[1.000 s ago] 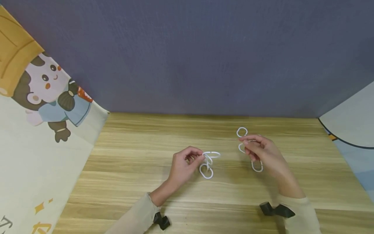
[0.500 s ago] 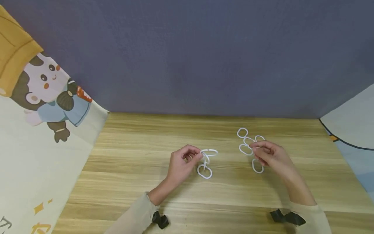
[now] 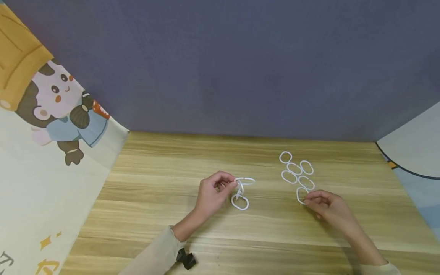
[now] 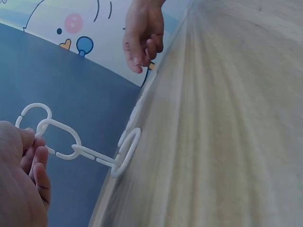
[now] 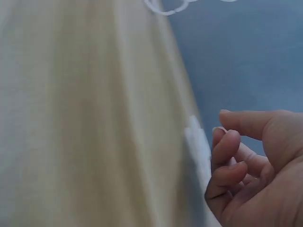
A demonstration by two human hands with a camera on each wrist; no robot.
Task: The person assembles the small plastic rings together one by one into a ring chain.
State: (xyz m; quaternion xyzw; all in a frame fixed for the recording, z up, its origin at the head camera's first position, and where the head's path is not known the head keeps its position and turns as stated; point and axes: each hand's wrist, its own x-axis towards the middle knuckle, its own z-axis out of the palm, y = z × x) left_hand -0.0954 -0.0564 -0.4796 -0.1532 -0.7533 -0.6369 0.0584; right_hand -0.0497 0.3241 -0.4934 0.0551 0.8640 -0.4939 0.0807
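Observation:
My left hand (image 3: 214, 194) pinches a short chain of white plastic links (image 4: 71, 132) between thumb and fingertips, near its upper end. Several interlocked links hang down; the lowest link (image 3: 240, 209) is at or just above the tabletop. At the right, my right hand (image 3: 328, 210) is beside the nearest loose link (image 3: 297, 196), fingertips at its right edge. A gap shows between thumb and index finger in the right wrist view, the other fingers loosely bent, with nothing visibly held. Part of that nearest link is hidden by the fingers.
More loose white links, such as the farthest link (image 3: 280, 158), lie clustered on the wooden table (image 3: 165, 164) beyond my right hand. A dark blue-grey panel (image 3: 220, 76) rises along the table's back edge. Printed cartoon panels stand at both sides.
My right hand has moved from over the loose links toward me and to the right, uncovering the cluster. My left hand and its chain have shifted slightly left.

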